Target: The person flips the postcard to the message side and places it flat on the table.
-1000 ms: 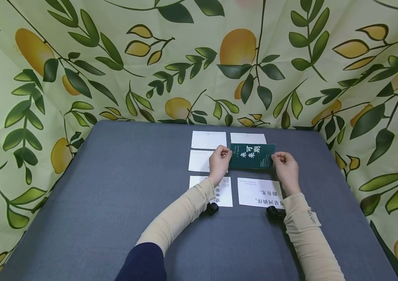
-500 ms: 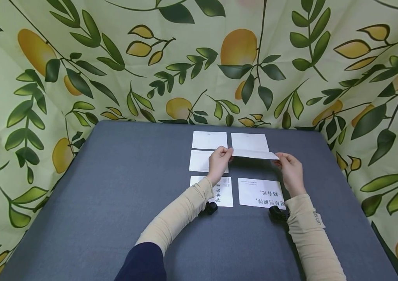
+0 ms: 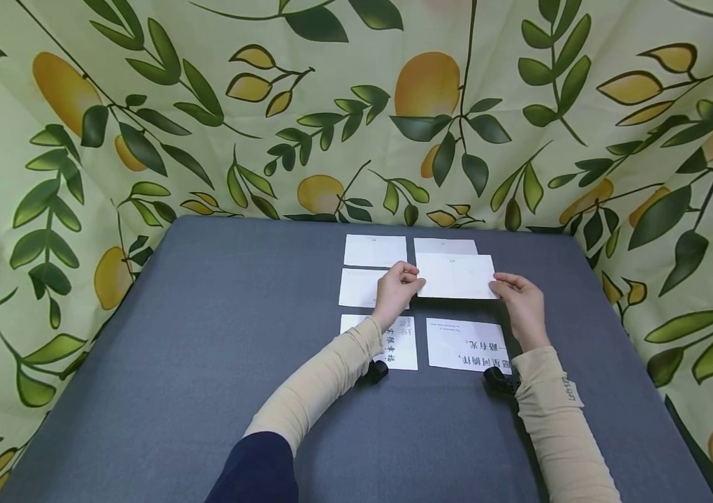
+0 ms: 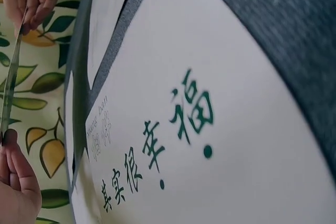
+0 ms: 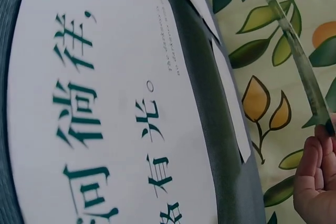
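Observation:
A postcard (image 3: 455, 276) is held above the table with its white side up in the head view. My left hand (image 3: 395, 293) pinches its left edge between thumb and fingers. At the opposite edge, my right hand (image 3: 522, 307) pinches the card's lower right corner. Both wrist views show the card nearly edge-on, its dark green printed side partly visible. Nearer me lie a white card with green characters (image 3: 471, 345) and another lettered card (image 3: 401, 344), partly covered by the left forearm.
On the grey table (image 3: 237, 314) lie more white cards: one at the back left (image 3: 375, 250), one at the back right (image 3: 445, 246), partly hidden by the held postcard, and one beside the left hand (image 3: 357, 288). A leaf-patterned cloth (image 3: 343, 126) hangs behind.
The postcard has been turned over: its green lettered face showed a second ago, then its edge, and now its white side. Both hands stay at its ends; the right shifted slightly right.

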Available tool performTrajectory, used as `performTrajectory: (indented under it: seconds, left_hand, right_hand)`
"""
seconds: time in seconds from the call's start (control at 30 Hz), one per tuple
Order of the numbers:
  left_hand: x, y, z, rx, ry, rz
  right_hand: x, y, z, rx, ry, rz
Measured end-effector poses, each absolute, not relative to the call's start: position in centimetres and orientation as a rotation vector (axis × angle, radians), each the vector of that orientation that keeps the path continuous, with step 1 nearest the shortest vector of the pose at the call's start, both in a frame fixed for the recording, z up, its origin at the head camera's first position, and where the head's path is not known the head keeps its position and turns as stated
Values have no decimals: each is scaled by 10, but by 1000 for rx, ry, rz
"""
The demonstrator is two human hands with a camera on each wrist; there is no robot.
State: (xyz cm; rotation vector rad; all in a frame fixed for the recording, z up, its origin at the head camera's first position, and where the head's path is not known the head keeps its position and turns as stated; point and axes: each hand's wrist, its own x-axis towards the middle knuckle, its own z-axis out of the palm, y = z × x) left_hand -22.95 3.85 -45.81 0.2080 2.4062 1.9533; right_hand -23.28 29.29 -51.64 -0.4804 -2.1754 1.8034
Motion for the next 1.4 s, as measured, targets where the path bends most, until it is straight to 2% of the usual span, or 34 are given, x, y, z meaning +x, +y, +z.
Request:
performTrajectory:
  seconds: [0.33, 0.43, 0.63, 1.4]
  left_hand:
    - [-228, 45, -456, 389, 2690, 1554]
    - [-230, 49, -457, 435, 2796, 1394]
    - [-233, 54, -457, 498, 2858, 1154]
    - [-238, 67, -463, 564, 2951, 772]
  right_hand:
    - [-238, 297, -525, -518, -2611, 1327]
    - [-231, 292, -510, -483, -2733, 1185]
    - [-209, 269, -460, -424, -2903, 1123]
    - [-221, 272, -456, -326, -3192, 963]
